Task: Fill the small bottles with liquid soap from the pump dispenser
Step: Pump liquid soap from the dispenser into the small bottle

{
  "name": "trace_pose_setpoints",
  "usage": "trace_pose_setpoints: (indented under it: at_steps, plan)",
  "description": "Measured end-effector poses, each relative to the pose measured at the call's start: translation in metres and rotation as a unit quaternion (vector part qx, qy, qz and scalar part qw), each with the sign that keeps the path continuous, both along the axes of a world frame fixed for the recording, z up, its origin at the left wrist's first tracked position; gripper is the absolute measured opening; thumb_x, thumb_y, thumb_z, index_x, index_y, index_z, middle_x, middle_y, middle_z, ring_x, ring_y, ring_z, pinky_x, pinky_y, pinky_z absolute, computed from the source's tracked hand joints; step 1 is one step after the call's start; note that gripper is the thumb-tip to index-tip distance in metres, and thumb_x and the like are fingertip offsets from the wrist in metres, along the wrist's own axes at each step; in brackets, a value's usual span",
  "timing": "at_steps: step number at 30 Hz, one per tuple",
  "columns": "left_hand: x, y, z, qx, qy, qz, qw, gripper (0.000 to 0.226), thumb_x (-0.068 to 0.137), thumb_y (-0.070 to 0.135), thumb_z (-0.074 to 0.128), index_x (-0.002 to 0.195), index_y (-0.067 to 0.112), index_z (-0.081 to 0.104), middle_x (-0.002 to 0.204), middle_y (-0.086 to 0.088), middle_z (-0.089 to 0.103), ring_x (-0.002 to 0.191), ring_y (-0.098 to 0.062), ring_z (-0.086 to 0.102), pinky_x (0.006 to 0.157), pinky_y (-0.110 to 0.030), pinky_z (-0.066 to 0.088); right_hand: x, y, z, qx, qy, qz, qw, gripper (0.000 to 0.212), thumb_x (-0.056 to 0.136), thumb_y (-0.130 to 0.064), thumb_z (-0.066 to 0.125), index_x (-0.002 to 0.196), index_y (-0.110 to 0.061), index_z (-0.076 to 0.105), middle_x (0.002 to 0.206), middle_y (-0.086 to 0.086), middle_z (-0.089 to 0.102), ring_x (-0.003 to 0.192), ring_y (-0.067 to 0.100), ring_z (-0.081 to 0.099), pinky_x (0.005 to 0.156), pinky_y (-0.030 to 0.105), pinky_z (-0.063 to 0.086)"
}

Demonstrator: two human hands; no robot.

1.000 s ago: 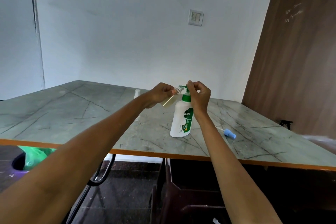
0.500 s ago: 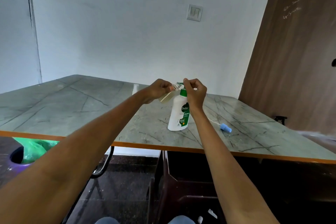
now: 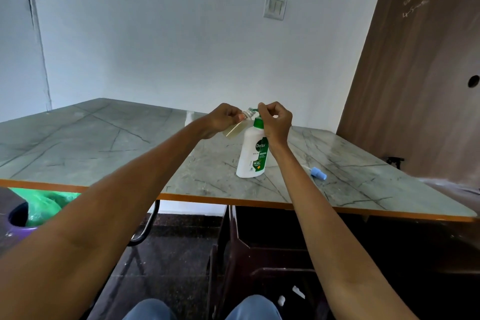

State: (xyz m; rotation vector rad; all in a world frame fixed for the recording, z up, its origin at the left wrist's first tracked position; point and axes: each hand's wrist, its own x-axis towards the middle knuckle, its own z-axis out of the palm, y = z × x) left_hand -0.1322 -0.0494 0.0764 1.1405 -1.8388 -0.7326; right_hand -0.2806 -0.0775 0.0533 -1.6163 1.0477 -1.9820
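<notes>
A white pump dispenser (image 3: 251, 156) with a green label and green pump stands on the marble table (image 3: 104, 143). My right hand (image 3: 275, 120) is curled over the pump head. My left hand (image 3: 225, 118) grips a small clear bottle (image 3: 237, 127), tilted, with yellowish soap in its lower part and its open neck up against the pump spout. A second small white bottle (image 3: 189, 118) stands behind my left wrist, partly hidden. A blue spray cap (image 3: 318, 173) lies on the table to the right of the dispenser.
The table's orange front edge (image 3: 233, 199) runs across in front of me. A green-lined bin (image 3: 28, 212) sits on the floor at left. A brown door (image 3: 420, 73) stands at right and a dark chair (image 3: 259, 254) under the table.
Both hands stay at the pump head and the small bottle. The camera has tipped down a little, so my knees now show at the bottom.
</notes>
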Motion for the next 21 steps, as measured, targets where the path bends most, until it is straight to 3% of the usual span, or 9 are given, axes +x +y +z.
trace_pose_setpoints:
  at_steps: [5,8,10,15,21]
  plan:
    - [-0.001,0.002,0.008,-0.001,0.003,0.005,1.0,0.027,0.097,0.013,0.043,0.106,-0.005,0.06,0.075,-0.002,0.05,0.067,-0.009,0.041,0.06,-0.02,0.034,-0.002,-0.001,0.005,0.019,0.008,0.011,1.0,0.026,0.077,-0.032,0.067,0.052,-0.031,0.058,0.055,-0.02,0.058,0.058,-0.003,0.053,0.093,0.054,0.046]
    - [0.0,0.001,0.012,-0.006,-0.015,0.005,1.0,0.026,0.097,0.015,0.044,0.105,-0.004,0.061,0.081,-0.007,0.052,0.069,-0.01,0.041,0.062,-0.022,0.034,0.0,0.0,0.007,0.02,0.005,0.011,1.0,0.022,0.072,-0.04,0.066,0.053,-0.032,0.059,0.056,-0.02,0.06,0.062,0.003,0.055,0.095,0.059,0.043]
    - [0.001,-0.001,0.011,-0.005,-0.013,0.007,1.0,0.026,0.097,0.015,0.044,0.104,-0.004,0.061,0.085,-0.01,0.051,0.07,-0.011,0.041,0.063,-0.022,0.034,-0.001,-0.001,0.005,0.014,-0.002,0.016,1.0,0.021,0.071,-0.041,0.065,0.053,-0.031,0.06,0.056,-0.018,0.06,0.064,0.007,0.055,0.094,0.061,0.043]
    - [0.002,-0.002,0.006,0.002,-0.02,0.001,1.0,0.021,0.097,0.014,0.044,0.093,0.001,0.059,0.072,-0.002,0.048,0.065,-0.01,0.04,0.059,-0.022,0.033,0.0,-0.002,0.001,0.009,0.012,0.017,1.0,0.019,0.066,-0.046,0.062,0.052,-0.033,0.059,0.054,-0.018,0.058,0.062,0.007,0.054,0.095,0.06,0.043]
    - [-0.001,0.002,0.007,-0.008,-0.012,0.004,1.0,0.026,0.097,0.014,0.044,0.103,-0.006,0.06,0.081,-0.009,0.049,0.067,-0.011,0.04,0.059,-0.023,0.033,-0.004,-0.001,0.006,0.022,0.022,0.024,0.999,0.02,0.067,-0.047,0.065,0.055,-0.031,0.061,0.058,-0.015,0.062,0.065,0.009,0.058,0.096,0.06,0.042]
